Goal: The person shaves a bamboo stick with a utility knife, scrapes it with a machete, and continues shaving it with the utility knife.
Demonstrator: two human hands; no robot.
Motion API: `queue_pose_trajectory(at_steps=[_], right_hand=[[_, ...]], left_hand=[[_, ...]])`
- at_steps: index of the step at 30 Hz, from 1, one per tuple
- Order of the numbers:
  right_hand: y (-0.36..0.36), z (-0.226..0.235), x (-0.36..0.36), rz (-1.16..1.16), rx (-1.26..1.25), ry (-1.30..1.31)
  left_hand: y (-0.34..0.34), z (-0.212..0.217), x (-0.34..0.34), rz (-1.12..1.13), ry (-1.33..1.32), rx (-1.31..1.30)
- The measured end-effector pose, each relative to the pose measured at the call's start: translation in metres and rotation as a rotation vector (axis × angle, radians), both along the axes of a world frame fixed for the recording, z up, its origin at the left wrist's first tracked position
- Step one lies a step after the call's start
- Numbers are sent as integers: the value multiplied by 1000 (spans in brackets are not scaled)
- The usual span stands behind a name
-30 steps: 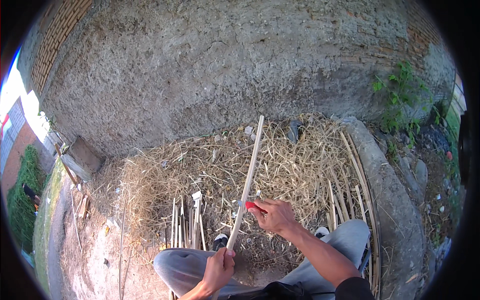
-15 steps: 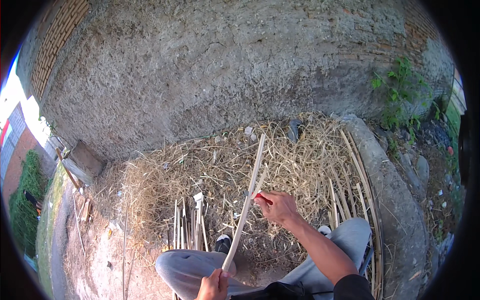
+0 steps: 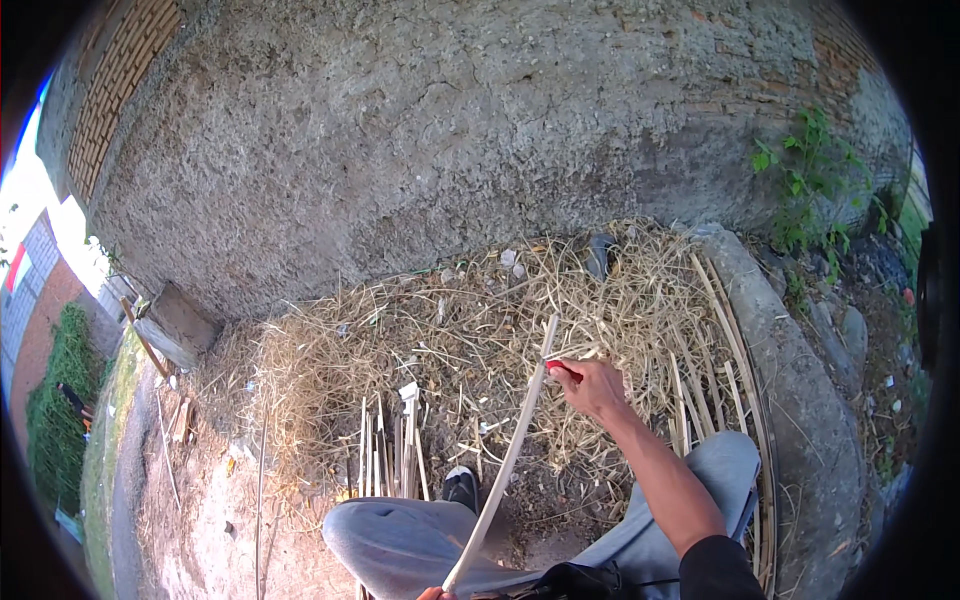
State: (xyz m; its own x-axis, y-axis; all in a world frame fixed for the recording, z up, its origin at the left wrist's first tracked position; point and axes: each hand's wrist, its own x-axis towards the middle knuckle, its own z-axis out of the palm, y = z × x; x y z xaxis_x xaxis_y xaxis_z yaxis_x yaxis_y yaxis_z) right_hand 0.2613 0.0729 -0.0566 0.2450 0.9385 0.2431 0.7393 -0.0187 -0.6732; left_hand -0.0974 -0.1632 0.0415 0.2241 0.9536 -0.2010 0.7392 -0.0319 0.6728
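A long, pale strip [image 3: 505,468] of wood or cane slants away from me, its far end tilted to the right. Only a little of my left hand [image 3: 432,593] shows at the lower edge, closed round the strip's near end. Toward the far end, my right hand [image 3: 592,388] grips a red-handled knife [image 3: 562,370] against the strip. Its blade is too small and hidden to make out. Below the strip are my grey-trousered knees and one dark shoe [image 3: 461,488].
Pale shavings [image 3: 620,320] cover the ground before a rough wall [image 3: 450,140]. Upright strips [image 3: 392,450] stand in a bundle by my left knee, and more long strips [image 3: 735,350] lie on the right beside a concrete edge [image 3: 790,400]. A green plant [image 3: 810,185] grows at the far right.
My left hand has drawn down almost out of view with the strip. My right hand sits slightly farther right and higher. The thin sliver splitting off near the knife no longer shows.
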Motion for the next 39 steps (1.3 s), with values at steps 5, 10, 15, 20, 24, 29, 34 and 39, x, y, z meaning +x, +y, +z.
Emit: queue_pose_trajectory(at_steps=[5,10,15,20,24,29,34,39], right_hand=[[4,-5,-2,-1,40,-61],[4,-11,4,-37,-151,-37],[9,-26,3,-41,-228,-14],[14,-57,9,-57,-176,-59],[17,-54,56,-236,-387,3],[8,-28,19,-155,-398,40],[-4,5,18,-24,-779,-80],[-33,51,21,30,-739,-334]], left_hand=[[-9,-5,-11,10,-53,-51],[-18,1,-19,18,-120,-100],[-33,6,-34,82,-79,-224],[-42,6,-49,121,25,-228],[-53,31,-62,113,24,-227],[-53,-17,-110,351,-534,-324],[-4,-21,-106,64,-181,-91],[66,35,-86,78,196,232]])
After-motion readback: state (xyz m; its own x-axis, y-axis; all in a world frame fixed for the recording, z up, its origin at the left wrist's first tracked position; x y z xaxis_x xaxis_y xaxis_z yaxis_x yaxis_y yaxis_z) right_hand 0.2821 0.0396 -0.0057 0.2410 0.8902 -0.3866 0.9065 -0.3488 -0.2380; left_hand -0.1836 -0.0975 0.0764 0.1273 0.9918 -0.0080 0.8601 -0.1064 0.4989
